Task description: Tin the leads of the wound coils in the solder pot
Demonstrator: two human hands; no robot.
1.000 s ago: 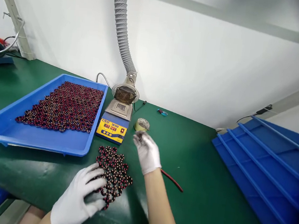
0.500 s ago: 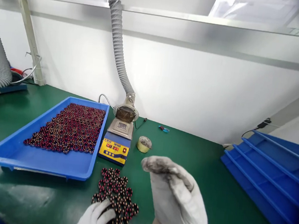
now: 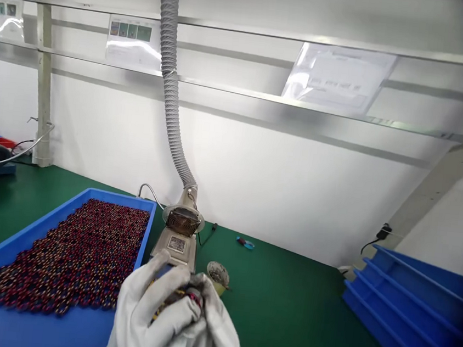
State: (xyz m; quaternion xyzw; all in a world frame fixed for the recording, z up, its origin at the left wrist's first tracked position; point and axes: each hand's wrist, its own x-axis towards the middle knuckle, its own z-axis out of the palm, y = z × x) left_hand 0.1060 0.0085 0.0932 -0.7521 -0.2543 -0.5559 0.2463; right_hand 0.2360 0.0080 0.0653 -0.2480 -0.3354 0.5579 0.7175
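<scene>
Both hands, in white gloves with dark-stained fingertips, are close together in front of the small heating unit [image 3: 176, 245]. With curled fingers, my left hand [image 3: 154, 314] grips small dark ring-shaped coils with pink marks [image 3: 194, 295]. My right hand [image 3: 217, 326] meets it from the right, its thumb and fingers pinched on the same rings. How many rings are held is hidden by the gloves. A blue tray [image 3: 52, 337] on the left holds a broad layer of similar rings [image 3: 77, 256]. The gloves cover most of the heating unit's yellow front.
A round tin [image 3: 217, 274] stands right behind my right hand. Farther back lies a small blue-handled tool [image 3: 245, 243]. A grey ribbed hose [image 3: 173, 95] drops to the heating unit. Stacked blue trays [image 3: 406, 319] stand at the right on the green table [image 3: 295, 313].
My view has tilted up and moved closer. My left hand has left the loose pile of rings and come up with rings in it. My right hand has moved left to meet it.
</scene>
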